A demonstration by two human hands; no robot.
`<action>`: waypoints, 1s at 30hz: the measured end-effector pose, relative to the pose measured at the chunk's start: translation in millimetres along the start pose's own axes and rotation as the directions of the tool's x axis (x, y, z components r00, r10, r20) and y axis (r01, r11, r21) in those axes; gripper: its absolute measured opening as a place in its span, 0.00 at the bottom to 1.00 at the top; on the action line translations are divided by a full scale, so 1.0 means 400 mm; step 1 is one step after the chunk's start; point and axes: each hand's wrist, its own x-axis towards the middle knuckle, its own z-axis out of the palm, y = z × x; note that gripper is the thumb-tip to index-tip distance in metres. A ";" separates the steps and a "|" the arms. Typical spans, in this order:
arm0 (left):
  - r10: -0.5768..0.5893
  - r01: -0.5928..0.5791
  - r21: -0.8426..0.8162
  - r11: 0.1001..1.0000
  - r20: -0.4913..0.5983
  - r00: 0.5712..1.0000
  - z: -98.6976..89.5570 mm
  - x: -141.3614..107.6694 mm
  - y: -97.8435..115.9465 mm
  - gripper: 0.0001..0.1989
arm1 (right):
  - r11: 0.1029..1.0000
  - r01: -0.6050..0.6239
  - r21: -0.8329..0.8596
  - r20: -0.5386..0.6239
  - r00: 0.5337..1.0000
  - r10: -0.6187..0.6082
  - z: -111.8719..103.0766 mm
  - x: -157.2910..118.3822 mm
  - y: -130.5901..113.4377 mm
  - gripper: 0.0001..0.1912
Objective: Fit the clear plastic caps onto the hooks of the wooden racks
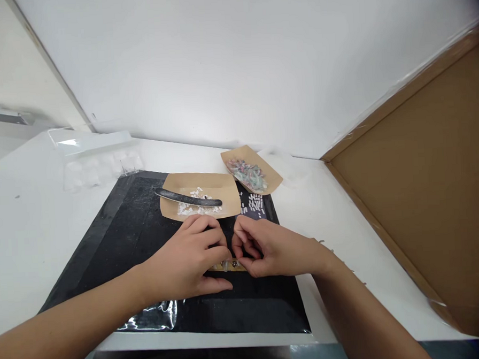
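A narrow yellowish strip (218,267) with small shiny pieces on it lies on the black mat (122,239), partly hidden by both hands. Over its left part rests my left hand (199,254), its fingers bent over the strip and its thumb stretched out below it. At the right end, my right hand (255,246) has thumb and forefinger pinched together close to the strip; whatever is between the fingertips is too small to make out. The two hands nearly touch.
Beyond my hands, a brown paper tray (228,196) holds white bits and a curved dark file (188,197). Another paper tray (274,179) holds colourful small pieces. White tabs (255,202) lie beside it. A clear plastic box (90,166) stands back left; a cardboard panel (416,181) stands right.
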 end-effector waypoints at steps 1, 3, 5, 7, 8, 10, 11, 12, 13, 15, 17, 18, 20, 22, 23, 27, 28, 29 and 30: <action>0.001 -0.001 -0.001 1.000 0.002 1.000 0.000 0.000 0.000 0.17 | 1.000 -0.001 0.005 -0.004 1.000 0.001 0.000 0.000 0.000 0.18; 0.001 -0.001 0.000 1.000 0.010 1.000 0.000 -0.001 0.000 0.17 | 1.000 -0.006 0.022 -0.005 1.000 0.006 0.001 -0.001 0.000 0.18; 0.002 -0.002 0.003 1.000 0.015 1.000 0.000 -0.001 0.000 0.17 | 0.999 -0.009 0.037 -0.003 1.000 0.009 0.002 0.000 0.001 0.19; 0.005 -0.006 0.007 1.000 0.015 1.000 -0.001 -0.001 0.000 0.16 | 0.999 -0.004 0.042 -0.005 1.000 0.004 0.003 0.000 0.003 0.19; 0.006 -0.006 0.009 1.000 0.013 1.000 -0.001 -0.001 0.000 0.16 | 0.999 -0.002 0.044 -0.005 1.000 0.002 0.003 0.001 0.004 0.19; 0.005 -0.005 0.012 1.000 0.011 1.000 -0.001 0.000 0.001 0.17 | 0.999 -0.002 0.047 -0.001 1.000 0.002 0.003 0.001 0.006 0.19; 0.006 -0.006 0.012 1.000 0.013 1.000 -0.001 0.000 0.001 0.17 | 0.999 -0.003 0.051 0.002 1.000 0.003 0.003 0.001 0.007 0.19; 0.006 -0.006 0.012 1.000 0.015 1.000 -0.001 0.000 0.001 0.17 | 0.998 -0.004 0.055 0.004 1.000 0.004 0.002 0.001 0.008 0.19; 0.007 -0.007 0.011 1.000 0.018 1.000 -0.002 0.000 0.001 0.17 | 0.998 -0.004 0.057 0.006 1.000 0.003 0.002 0.001 0.008 0.19; 0.007 -0.008 0.009 1.000 0.023 1.000 -0.002 0.000 0.001 0.17 | 0.998 0.001 0.059 0.006 1.000 -0.001 0.001 0.000 0.008 0.19; 0.007 -0.007 0.009 1.000 0.027 1.000 -0.002 -0.001 0.002 0.17 | 0.998 0.005 0.068 0.002 1.000 -0.005 0.000 -0.002 0.007 0.20; 0.006 -0.006 0.009 1.000 0.028 1.000 -0.002 -0.001 0.002 0.17 | 0.997 0.007 0.076 -0.001 1.000 -0.007 0.000 -0.003 0.006 0.21; 0.004 -0.005 0.010 1.000 0.029 1.000 -0.002 -0.002 0.001 0.17 | 0.995 0.011 0.095 -0.004 1.000 -0.011 0.001 -0.006 0.005 0.21; 0.001 -0.002 0.008 1.000 0.030 1.000 -0.002 -0.002 0.001 0.17 | 0.994 0.014 0.106 0.002 1.000 -0.014 0.002 -0.007 0.005 0.22; 0.000 0.000 0.007 1.000 0.032 0.999 -0.002 -0.002 0.000 0.17 | 0.994 0.015 0.106 0.007 1.000 -0.016 0.003 -0.007 0.006 0.21; -0.005 0.005 0.014 1.000 0.032 0.999 -0.001 0.000 0.000 0.17 | 0.996 0.017 0.089 0.012 1.000 -0.018 0.005 -0.005 0.008 0.21; -0.007 0.006 0.016 1.000 0.032 0.999 0.000 0.000 0.000 0.17 | 0.996 0.018 0.084 0.009 1.000 -0.019 0.005 -0.004 0.008 0.21; -0.007 0.007 0.018 1.000 0.032 0.999 0.000 -0.001 0.000 0.17 | 0.997 0.020 0.078 0.005 1.000 -0.020 0.004 -0.004 0.008 0.21; -0.008 0.007 0.018 1.000 0.033 0.999 0.000 -0.001 0.000 0.17 | 0.997 0.021 0.073 0.003 1.000 -0.021 0.004 -0.003 0.007 0.21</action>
